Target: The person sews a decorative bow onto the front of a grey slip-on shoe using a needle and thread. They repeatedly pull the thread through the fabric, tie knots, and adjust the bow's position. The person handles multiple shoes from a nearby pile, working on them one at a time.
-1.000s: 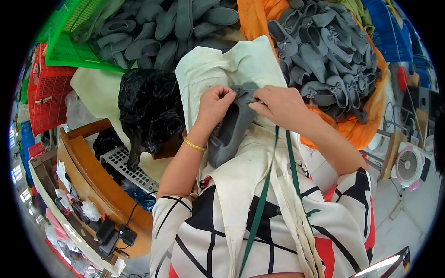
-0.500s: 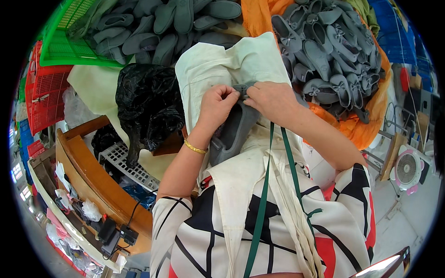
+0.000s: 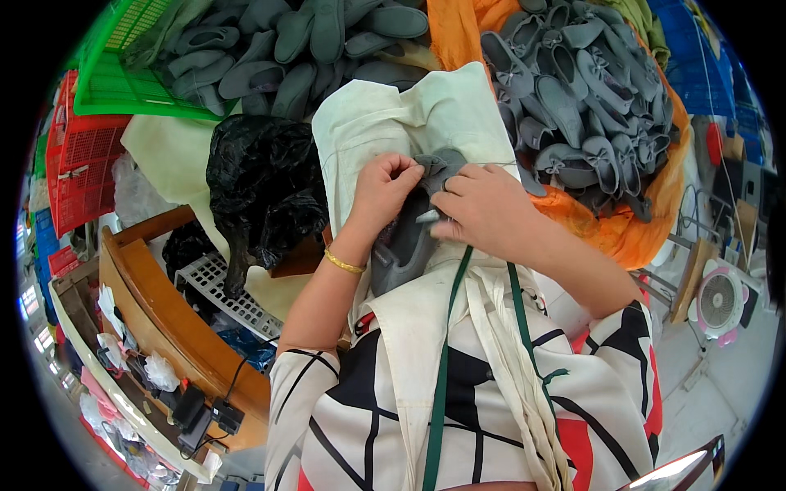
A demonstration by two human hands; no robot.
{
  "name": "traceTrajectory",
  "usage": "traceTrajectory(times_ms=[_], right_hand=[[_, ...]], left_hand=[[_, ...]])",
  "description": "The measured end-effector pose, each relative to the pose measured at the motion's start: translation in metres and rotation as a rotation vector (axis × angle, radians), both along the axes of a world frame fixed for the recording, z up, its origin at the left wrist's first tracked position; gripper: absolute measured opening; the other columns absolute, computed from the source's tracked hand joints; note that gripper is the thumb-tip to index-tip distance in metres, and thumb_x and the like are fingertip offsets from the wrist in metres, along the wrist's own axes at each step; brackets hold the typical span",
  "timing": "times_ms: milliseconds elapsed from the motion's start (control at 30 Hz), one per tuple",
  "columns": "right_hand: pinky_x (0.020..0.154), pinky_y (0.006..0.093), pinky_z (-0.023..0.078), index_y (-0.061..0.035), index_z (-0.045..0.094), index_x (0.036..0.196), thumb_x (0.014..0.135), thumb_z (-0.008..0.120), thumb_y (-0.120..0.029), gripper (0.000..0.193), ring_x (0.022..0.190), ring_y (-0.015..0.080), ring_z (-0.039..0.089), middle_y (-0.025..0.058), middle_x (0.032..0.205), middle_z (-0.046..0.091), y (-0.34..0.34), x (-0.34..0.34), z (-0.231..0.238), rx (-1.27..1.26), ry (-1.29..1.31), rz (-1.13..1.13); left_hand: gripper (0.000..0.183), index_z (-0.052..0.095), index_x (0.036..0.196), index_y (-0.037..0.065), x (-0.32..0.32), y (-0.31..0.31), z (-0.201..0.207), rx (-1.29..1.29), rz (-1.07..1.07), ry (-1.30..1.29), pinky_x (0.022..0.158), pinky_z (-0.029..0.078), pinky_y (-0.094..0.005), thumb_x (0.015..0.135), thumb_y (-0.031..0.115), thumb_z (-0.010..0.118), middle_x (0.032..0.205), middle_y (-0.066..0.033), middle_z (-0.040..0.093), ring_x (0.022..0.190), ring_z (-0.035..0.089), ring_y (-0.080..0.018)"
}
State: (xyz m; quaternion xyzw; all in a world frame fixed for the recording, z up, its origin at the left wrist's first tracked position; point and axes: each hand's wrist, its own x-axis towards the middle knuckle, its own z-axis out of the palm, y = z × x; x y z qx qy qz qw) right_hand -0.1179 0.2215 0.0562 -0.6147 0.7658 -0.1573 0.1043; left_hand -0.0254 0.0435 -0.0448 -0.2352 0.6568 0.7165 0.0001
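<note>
A grey slip-on shoe [image 3: 401, 250] lies on the cream apron cloth over my lap, its toe pointing away from me. At the toe my left hand [image 3: 383, 186] pinches a small grey bow [image 3: 431, 166] between thumb and fingertips. My right hand [image 3: 485, 204] is just right of the shoe, fingers curled, with a dark ring on one finger. A small pale, pointed thing [image 3: 427, 217] sticks out from its fingers over the shoe opening; its kind cannot be made out. A thin dark thread seems to run near the knuckles.
Grey shoes fill a green crate [image 3: 147, 105] at the far left. More grey shoes with bows [image 3: 602, 155] lie piled on orange cloth [image 3: 602, 237] at the far right. A black plastic bag [image 3: 260, 184] and a wooden drawer unit [image 3: 176, 327] stand left, a fan [image 3: 720, 301] right.
My right hand has come away from the bow toward me, and the pale pointed thing now shows in its fingers. My left hand stays at the bow.
</note>
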Motion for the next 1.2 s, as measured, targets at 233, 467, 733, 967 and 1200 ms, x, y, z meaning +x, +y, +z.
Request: traceTrajectory(times_ms=[233, 467, 733, 967, 1200], right_hand=[[0.062, 0.0397, 0.051, -0.0110, 0.064, 0.099, 0.082, 0.070, -0.023, 0.021, 0.076, 0.0300, 0.064, 0.0074, 0.087, 0.061, 0.032, -0.006, -0.025, 0.101, -0.096, -0.266], [0.067, 0.0416, 0.052, -0.0090, 0.060, 0.096, 0.086, 0.056, -0.014, 0.012, 0.083, 0.0315, 0.065, 0.0111, 0.086, 0.060, 0.046, -0.003, -0.040, 0.055, -0.102, -0.210], [0.053, 0.0272, 0.051, -0.0087, 0.060, 0.098, 0.095, 0.063, -0.019, 0.011, 0.063, 0.0124, 0.064, 0.0070, 0.088, 0.069, 0.096, -0.031, -0.001, -0.292, -1.400, -0.710], [0.045, 0.0269, 0.042, -0.0106, 0.054, 0.081, 0.093, 0.059, -0.010, 0.013, 0.052, 0.0112, 0.049, -0.0014, 0.062, 0.051, 0.197, -0.075, -0.035, -1.262, -1.794, -1.189], [0.076, 0.0413, 0.058, -0.0093, 0.048, 0.076, 0.096, 0.054, -0.013, 0.021, 0.047, 0.0165, 0.043, 0.0022, 0.057, 0.044, 0.393, -0.077, -0.061, -2.080, -1.140, -1.686]], left_hand=[[0.015, 0.066, 0.085, 0.002, 0.007, 0.001, 0.024, -0.007, 0.004, -0.030, 0.061, 0.042, -0.0221, 0.090, 0.015, 0.068, 0.073, 0.0043, 0.058, 0.067, 0.049, -0.0045], [0.017, 0.067, 0.086, 0.002, 0.030, 0.005, 0.042, -0.111, -0.047, -0.131, 0.055, 0.044, -0.0247, 0.091, 0.019, 0.068, 0.069, 0.0005, 0.060, 0.059, 0.054, -0.0072], [0.022, 0.064, 0.100, 0.002, 0.030, 0.018, 0.056, 0.389, -0.149, -0.364, 0.060, 0.050, -0.0232, 0.093, 0.023, 0.068, 0.081, -0.0028, 0.063, 0.067, 0.061, -0.0116], [0.017, 0.057, 0.078, 0.011, 0.026, 0.038, 0.041, 0.565, 0.026, -0.331, 0.053, 0.039, -0.0200, 0.088, 0.003, 0.067, 0.070, 0.0038, 0.054, 0.058, 0.049, -0.0065], [0.012, 0.058, 0.087, 0.006, 0.029, 0.040, 0.058, 0.423, 0.064, -0.102, 0.063, 0.044, -0.0207, 0.084, -0.003, 0.064, 0.077, 0.0018, 0.058, 0.067, 0.053, -0.0073]])
